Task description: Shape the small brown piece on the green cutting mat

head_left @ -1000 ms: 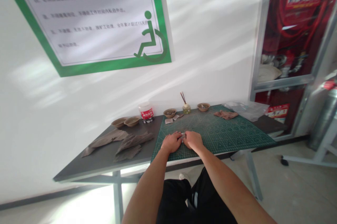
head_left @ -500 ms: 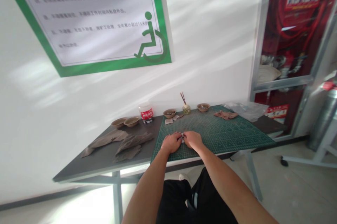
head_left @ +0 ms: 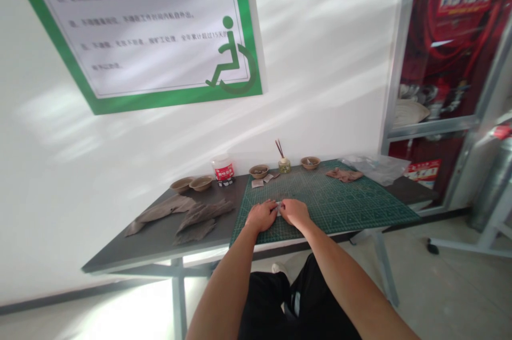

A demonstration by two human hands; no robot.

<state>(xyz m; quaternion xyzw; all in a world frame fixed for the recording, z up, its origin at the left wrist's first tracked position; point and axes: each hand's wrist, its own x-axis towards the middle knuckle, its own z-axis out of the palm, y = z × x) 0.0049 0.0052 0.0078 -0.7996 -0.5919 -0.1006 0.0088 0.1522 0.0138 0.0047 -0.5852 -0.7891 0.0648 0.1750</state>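
**Small pale piece (head_left: pixel 279 209) on the green cutting mat (head_left: pixel 332 199)**

We have it between our left hand (head_left: pixel 262 216) and our curled right hand (head_left: pixel 295 213), right at the fingers; whether either grip is closed on it, we cannot tell. Behind, we see one bowl of small brownish lumps (head_left: pixel 259 171), another bowl (head_left: pixel 310 163) with contents too small to name, and a red-labelled jar (head_left: pixel 223 170).

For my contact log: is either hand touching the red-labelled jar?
No, the left hand and right hand are over the green mat, apart from the red-labelled jar near the wall.
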